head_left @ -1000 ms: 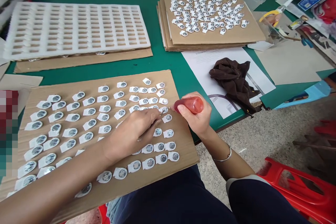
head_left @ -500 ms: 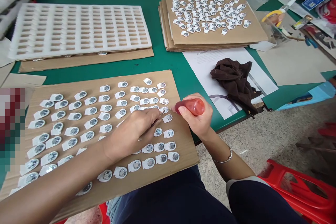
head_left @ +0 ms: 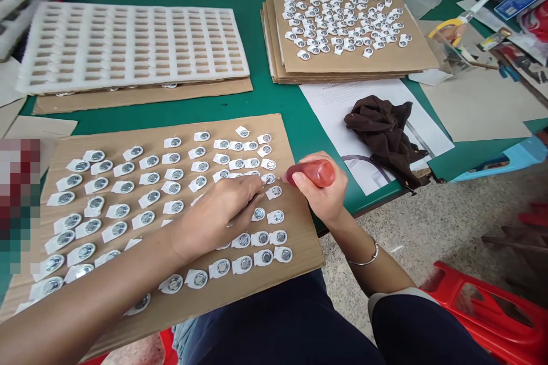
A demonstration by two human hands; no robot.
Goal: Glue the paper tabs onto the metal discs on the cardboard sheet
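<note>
My right hand [head_left: 323, 188] is wrapped round a red squeeze bottle [head_left: 314, 174], its narrow tip pointing left. That tip is close to a small round metal piece on a white backing [head_left: 269, 178], near the right edge of a cardboard sheet [head_left: 299, 239]. My left hand [head_left: 226, 205] is closed on a thin, dark, pointed tool that looks like tweezers [head_left: 253, 198]; the tool's point reaches the same piece. Several more such pieces [head_left: 221, 268] lie in rough rows across the sheet. My left hand and forearm hide some of them.
A white foam grid tray [head_left: 132, 45] lies on cardboard at the back left. Stacked cardboard sheets [head_left: 342, 65] bearing similar pieces are at the back right. A dark brown cloth [head_left: 379, 125] rests on printed paper [head_left: 321, 102]. A red stool [head_left: 483, 308] stands at lower right.
The camera view has shifted very slightly. Both hands, the bottle and the tweezers stay at the same piece, with no other visible movement.
</note>
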